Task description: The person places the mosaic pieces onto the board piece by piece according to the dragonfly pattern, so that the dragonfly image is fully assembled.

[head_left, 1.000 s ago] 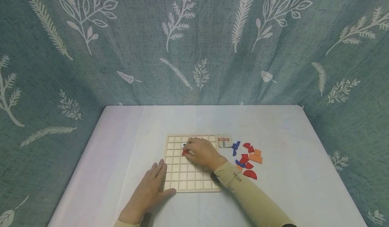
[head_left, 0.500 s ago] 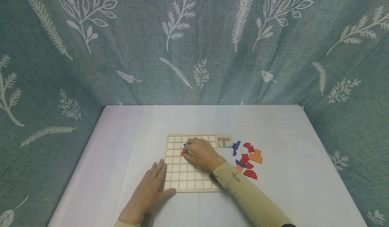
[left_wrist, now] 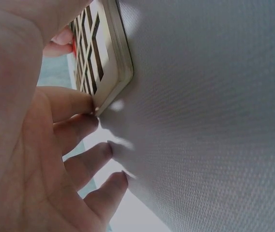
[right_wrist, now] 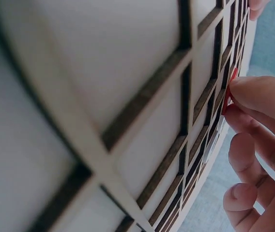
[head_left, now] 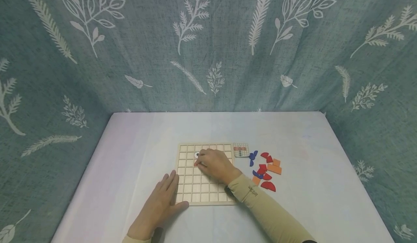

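Note:
My right hand [head_left: 215, 164] is over the upper part of a wooden grid board [head_left: 188, 188]. Its thumb and forefinger pinch a small flat red piece [right_wrist: 228, 96] at one of the squares, and the hand hides most of it in the head view. Just above sits a white tile with a dark dot [head_left: 197, 155], partly covered by the fingers. My left hand [head_left: 161, 196] lies along the board's left side with fingers extended. In the left wrist view, a fingertip touches the board's corner [left_wrist: 120, 77], while other fingertips rest on the white tabletop.
A small pattern card [head_left: 241, 150] lies against the board's upper right edge. Right of it are scattered blue pieces [head_left: 252, 157], red pieces [head_left: 268, 186] and orange pieces [head_left: 274, 169], some overlapping. A patterned teal curtain [head_left: 228, 69] surrounds the white table [head_left: 146, 134].
Over the last second, the right fingers have shifted very slightly left with the red piece, and less of it shows now. The left hand stays where it was.

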`<state>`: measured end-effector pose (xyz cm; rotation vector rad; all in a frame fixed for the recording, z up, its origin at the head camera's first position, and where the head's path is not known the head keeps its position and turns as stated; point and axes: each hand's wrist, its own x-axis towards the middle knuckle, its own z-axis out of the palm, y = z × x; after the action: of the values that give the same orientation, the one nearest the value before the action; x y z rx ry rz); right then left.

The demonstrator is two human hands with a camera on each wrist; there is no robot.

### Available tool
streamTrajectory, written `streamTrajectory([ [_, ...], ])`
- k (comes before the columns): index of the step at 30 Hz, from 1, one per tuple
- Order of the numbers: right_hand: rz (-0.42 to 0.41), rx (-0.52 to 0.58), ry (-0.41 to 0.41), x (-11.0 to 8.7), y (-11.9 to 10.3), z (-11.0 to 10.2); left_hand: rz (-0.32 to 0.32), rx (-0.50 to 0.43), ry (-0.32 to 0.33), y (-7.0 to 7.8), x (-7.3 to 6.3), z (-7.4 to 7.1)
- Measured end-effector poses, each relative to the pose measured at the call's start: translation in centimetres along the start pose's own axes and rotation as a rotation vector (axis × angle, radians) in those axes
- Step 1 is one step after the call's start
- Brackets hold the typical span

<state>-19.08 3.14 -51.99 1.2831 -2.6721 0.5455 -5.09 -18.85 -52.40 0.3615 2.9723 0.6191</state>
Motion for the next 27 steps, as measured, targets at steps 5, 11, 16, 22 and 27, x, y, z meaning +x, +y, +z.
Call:
streamTrajectory([
  [5, 0.018, 0.021, -0.015, -0.2, -0.1, -0.2, 0.012, -0.002, 0.021, 0.0, 0.0, 0.0],
  [11, 0.063, 0.089, -0.014, -1.0, 0.0, -0.2, 0.022, 0.003, 0.03, 0.0, 0.0, 0.0],
  [16, 0.102, 0.112, 0.011, -1.9, -0.1, -1.2, 0.02, 0.001, 0.034, 0.0, 0.0, -0.1],
  [22, 0.157, 0.105, 0.069, -3.4, 0.5, -2.8, -0.006, -0.016, 0.011, 0.2, 0.0, -0.1],
  [27, 0.185, 0.085, 0.142, -5.1, 1.7, -3.9, -0.018, -0.013, 0.0, 0.1, 0.0, 0.0],
])
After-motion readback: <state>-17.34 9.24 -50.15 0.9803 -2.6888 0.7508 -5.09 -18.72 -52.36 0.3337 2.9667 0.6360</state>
